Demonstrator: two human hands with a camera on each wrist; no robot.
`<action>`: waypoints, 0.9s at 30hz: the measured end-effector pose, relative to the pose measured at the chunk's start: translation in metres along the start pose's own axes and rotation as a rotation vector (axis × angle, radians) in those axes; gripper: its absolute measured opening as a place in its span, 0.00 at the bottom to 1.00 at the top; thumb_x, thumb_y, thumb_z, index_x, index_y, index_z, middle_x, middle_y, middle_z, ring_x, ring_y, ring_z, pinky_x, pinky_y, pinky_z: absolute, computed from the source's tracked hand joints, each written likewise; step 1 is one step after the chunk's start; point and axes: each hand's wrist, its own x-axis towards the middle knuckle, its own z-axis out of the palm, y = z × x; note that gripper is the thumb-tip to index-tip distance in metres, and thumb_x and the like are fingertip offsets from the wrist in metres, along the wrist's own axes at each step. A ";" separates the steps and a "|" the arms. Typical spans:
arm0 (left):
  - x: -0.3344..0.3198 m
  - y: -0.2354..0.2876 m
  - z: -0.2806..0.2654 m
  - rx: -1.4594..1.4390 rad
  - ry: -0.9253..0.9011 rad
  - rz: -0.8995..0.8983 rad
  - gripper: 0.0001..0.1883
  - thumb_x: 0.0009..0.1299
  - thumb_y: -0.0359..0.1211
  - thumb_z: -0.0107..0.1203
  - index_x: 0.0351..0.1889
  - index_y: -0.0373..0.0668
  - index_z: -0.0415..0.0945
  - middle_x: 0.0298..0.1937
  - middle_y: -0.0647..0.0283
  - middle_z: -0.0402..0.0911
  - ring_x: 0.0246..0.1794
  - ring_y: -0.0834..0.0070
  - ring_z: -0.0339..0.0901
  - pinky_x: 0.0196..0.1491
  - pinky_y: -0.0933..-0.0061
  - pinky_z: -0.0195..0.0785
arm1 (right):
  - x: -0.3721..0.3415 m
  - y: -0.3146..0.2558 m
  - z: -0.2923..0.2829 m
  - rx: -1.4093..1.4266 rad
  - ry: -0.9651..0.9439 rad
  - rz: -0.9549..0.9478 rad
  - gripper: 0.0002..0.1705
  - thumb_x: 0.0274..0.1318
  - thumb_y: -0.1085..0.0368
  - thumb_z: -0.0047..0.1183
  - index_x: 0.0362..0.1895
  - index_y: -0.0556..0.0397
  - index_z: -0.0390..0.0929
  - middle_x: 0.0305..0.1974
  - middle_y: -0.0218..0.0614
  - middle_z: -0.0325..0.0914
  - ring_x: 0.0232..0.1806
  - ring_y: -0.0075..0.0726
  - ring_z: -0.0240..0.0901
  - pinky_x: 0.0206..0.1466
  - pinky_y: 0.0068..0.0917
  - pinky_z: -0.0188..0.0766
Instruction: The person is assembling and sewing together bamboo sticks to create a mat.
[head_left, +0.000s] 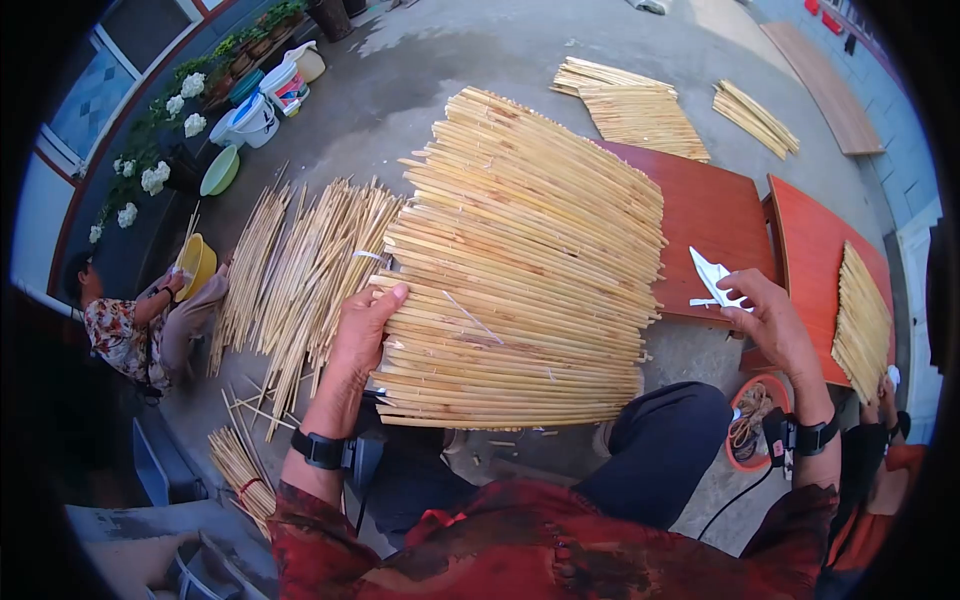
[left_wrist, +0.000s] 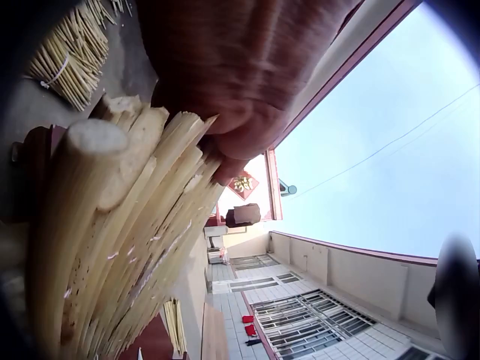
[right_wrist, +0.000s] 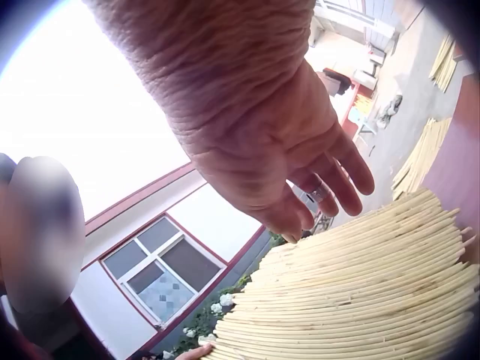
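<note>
A mat of pale reed stalks, laid side by side and bound in rows, spans the space over the person's lap. The left hand grips its left edge, thumb on the upper face; in the left wrist view the cut stalk ends sit beside the fingers. Off the mat's right edge, the right hand hangs with fingers loosely bent and nothing held, as the right wrist view shows. Its fingertips overlap a crumpled white piece on the red table in the head view.
Loose reeds lie in heaps at left, near a seated person holding a yellow basin. Red tabletops stand at right, with another reed mat on one. An orange tub with cord-like contents sits by the right knee.
</note>
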 end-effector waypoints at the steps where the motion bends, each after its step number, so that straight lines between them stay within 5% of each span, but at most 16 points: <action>1: -0.019 0.003 0.006 0.050 0.036 0.083 0.15 0.63 0.35 0.57 0.39 0.31 0.74 0.33 0.59 0.79 0.31 0.78 0.75 0.35 0.78 0.69 | -0.004 -0.022 0.003 -0.024 -0.059 -0.137 0.14 0.48 0.70 0.54 0.42 0.55 0.71 0.37 0.42 0.71 0.40 0.46 0.70 0.42 0.34 0.67; 5: -0.093 0.023 0.017 0.217 0.115 0.239 0.14 0.64 0.35 0.56 0.38 0.31 0.76 0.30 0.63 0.79 0.29 0.83 0.73 0.34 0.81 0.67 | -0.011 -0.081 0.078 0.093 -0.212 -0.416 0.14 0.51 0.63 0.52 0.42 0.55 0.70 0.37 0.43 0.70 0.41 0.50 0.69 0.42 0.38 0.67; 10: -0.160 0.017 0.022 0.390 0.165 0.402 0.10 0.65 0.31 0.54 0.39 0.33 0.76 0.32 0.65 0.79 0.32 0.84 0.72 0.36 0.82 0.65 | -0.005 -0.117 0.180 0.338 -0.056 -0.359 0.15 0.50 0.62 0.55 0.41 0.55 0.71 0.36 0.43 0.71 0.37 0.47 0.71 0.40 0.34 0.68; 14: -0.189 0.000 0.023 0.453 0.178 0.430 0.09 0.64 0.29 0.54 0.38 0.33 0.75 0.32 0.64 0.77 0.31 0.83 0.69 0.35 0.81 0.63 | -0.019 -0.136 0.197 0.317 -0.001 -0.286 0.12 0.48 0.62 0.55 0.33 0.55 0.69 0.31 0.40 0.71 0.35 0.47 0.71 0.38 0.36 0.68; 17: -0.204 -0.010 0.024 0.429 0.227 0.410 0.08 0.64 0.29 0.55 0.37 0.33 0.75 0.30 0.64 0.76 0.30 0.83 0.68 0.34 0.80 0.63 | -0.026 -0.137 0.206 0.304 0.055 -0.417 0.09 0.47 0.66 0.55 0.28 0.56 0.68 0.28 0.39 0.71 0.31 0.45 0.72 0.35 0.34 0.69; 20: -0.215 -0.019 0.025 0.424 0.280 0.406 0.08 0.64 0.29 0.55 0.37 0.33 0.75 0.30 0.64 0.76 0.30 0.83 0.68 0.34 0.80 0.63 | -0.031 -0.134 0.212 0.486 -0.084 -0.350 0.08 0.50 0.67 0.55 0.32 0.56 0.70 0.28 0.38 0.72 0.32 0.34 0.73 0.35 0.29 0.70; 22: -0.218 -0.026 0.025 0.430 0.300 0.419 0.08 0.64 0.29 0.55 0.37 0.33 0.75 0.30 0.64 0.75 0.29 0.82 0.68 0.34 0.80 0.63 | -0.033 -0.134 0.214 1.040 -0.383 -0.055 0.07 0.54 0.66 0.52 0.31 0.56 0.70 0.27 0.32 0.71 0.30 0.26 0.72 0.32 0.23 0.71; 23: -0.220 -0.027 0.024 0.456 0.302 0.427 0.08 0.64 0.29 0.55 0.38 0.33 0.75 0.30 0.64 0.76 0.30 0.83 0.68 0.34 0.80 0.63 | -0.035 -0.133 0.212 1.044 -0.397 -0.051 0.07 0.54 0.66 0.52 0.31 0.56 0.70 0.27 0.32 0.71 0.30 0.26 0.72 0.32 0.23 0.71; 25: -0.220 -0.027 0.024 0.486 0.320 0.434 0.09 0.64 0.29 0.54 0.38 0.33 0.75 0.31 0.63 0.76 0.30 0.84 0.69 0.34 0.81 0.63 | -0.034 -0.135 0.198 1.286 -0.708 0.266 0.09 0.58 0.63 0.48 0.33 0.57 0.71 0.28 0.29 0.72 0.29 0.20 0.70 0.29 0.19 0.71; 27: -0.217 -0.027 0.025 0.445 0.343 0.383 0.09 0.65 0.30 0.54 0.38 0.34 0.75 0.32 0.68 0.78 0.32 0.86 0.69 0.36 0.83 0.63 | -0.037 -0.141 0.201 1.157 -0.655 0.156 0.10 0.57 0.63 0.48 0.32 0.58 0.70 0.26 0.30 0.71 0.26 0.21 0.70 0.26 0.21 0.70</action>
